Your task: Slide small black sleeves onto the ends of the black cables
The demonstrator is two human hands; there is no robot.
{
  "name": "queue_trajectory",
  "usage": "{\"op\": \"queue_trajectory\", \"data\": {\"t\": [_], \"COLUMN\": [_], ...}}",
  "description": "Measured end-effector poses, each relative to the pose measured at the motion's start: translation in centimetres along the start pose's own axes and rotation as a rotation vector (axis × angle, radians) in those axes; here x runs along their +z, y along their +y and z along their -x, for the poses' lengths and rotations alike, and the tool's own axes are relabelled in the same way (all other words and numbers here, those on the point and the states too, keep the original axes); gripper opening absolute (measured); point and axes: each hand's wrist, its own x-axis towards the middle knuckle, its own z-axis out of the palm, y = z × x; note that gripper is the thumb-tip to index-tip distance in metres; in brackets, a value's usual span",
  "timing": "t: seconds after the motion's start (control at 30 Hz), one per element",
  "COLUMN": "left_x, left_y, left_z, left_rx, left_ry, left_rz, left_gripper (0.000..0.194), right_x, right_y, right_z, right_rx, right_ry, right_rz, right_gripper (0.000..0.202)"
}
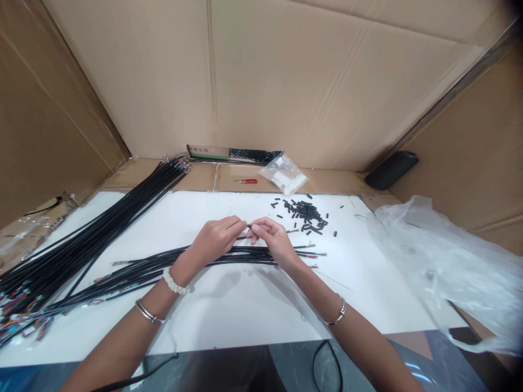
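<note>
My left hand point(219, 238) and my right hand point(274, 239) meet over the white tabletop, fingers pinched together. Between their fingertips shows a short black tube piece point(249, 226), mostly covered by the fingers. Under and beside both hands runs a loose row of black cables point(249, 255), with stripped, coloured wire ends on the right. One cable end point(293, 231) sticks out just behind my right hand. Beyond that hand lies a scattered pile of short black tube pieces point(306, 210).
A thick bundle of black cables point(110, 215) slants along the left side. At the back are red-handled snips point(247, 181), a clear bag point(285, 175) and an open cardboard box point(210, 152). A black cylindrical object point(391, 170) and a plastic bag point(453, 267) are on the right.
</note>
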Motion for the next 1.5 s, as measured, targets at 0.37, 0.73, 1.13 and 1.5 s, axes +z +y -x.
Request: {"op": "queue_trajectory", "data": {"t": [0.37, 0.73, 1.13, 1.5], "left_x": [-0.1, -0.8, -0.5, -0.6], "left_y": [0.2, 0.0, -1.5, -2.0], "left_z": [-0.2, -0.4, -0.2, 0.1], "left_rx": [-0.197, -0.419, -0.590, -0.680], "left_ry": [-0.013, -0.171, -0.407, -0.439], "left_rz": [0.393, 0.745, 1.066, 1.113], "left_gripper": [0.019, 0.026, 0.034, 0.032], "right_x": [0.1, -0.1, 0.1, -0.2], "right_y": [-1.2, -0.5, 0.1, 0.0], "right_z": [0.2, 0.3, 0.4, 0.1], "right_rx": [-0.087, -0.209, -0.368, -0.378], "right_ry": [0.004, -0.023, 0.053, -0.098], "right_rz": [0.245, 0.684, 0.918, 0.908], "right_gripper": [0.019, 0.015, 0.014, 0.016]}}
